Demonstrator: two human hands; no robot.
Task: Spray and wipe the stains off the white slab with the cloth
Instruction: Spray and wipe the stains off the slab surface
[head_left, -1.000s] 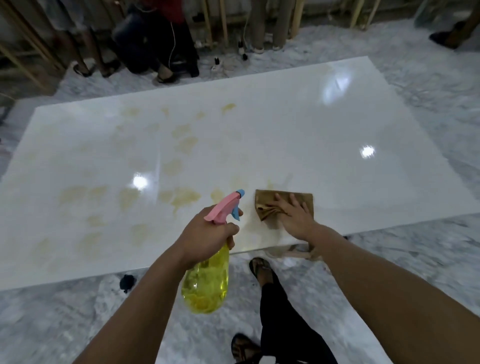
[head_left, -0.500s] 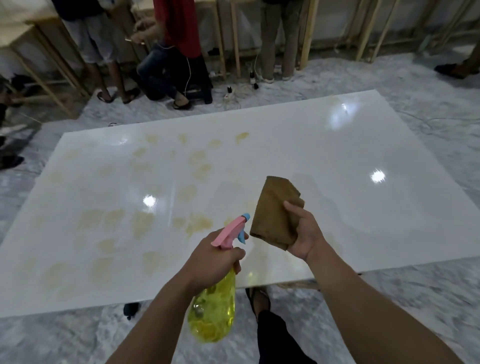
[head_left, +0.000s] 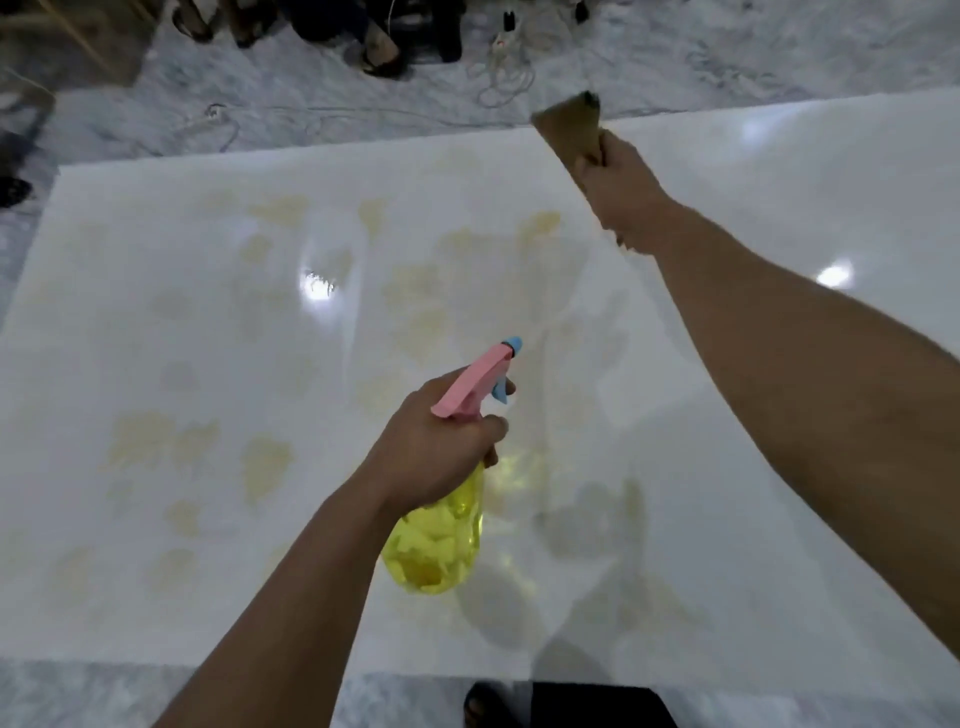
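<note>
A large glossy white slab (head_left: 779, 493) lies flat on the floor and fills most of the view. Several pale yellow stains (head_left: 265, 462) mark its left and middle. My left hand (head_left: 431, 447) grips a yellow spray bottle (head_left: 436, 545) with a pink and blue trigger head, nozzle pointing away over the slab's middle. My right hand (head_left: 618, 182) is stretched far out over the slab's back edge, raised above it, and holds a brown cloth (head_left: 569, 127) that hangs clear of the surface.
Grey marbled floor (head_left: 130, 691) surrounds the slab. Cables and a power strip (head_left: 501, 41) lie beyond the far edge, beside the feet of people (head_left: 379, 52). My own foot (head_left: 483, 701) and dark trouser leg stand at the near edge.
My right hand lifted the cloth off the slab's near edge and carried it up and far out to the back. The view has tilted down and closer over the slab; the bottle stays held.
</note>
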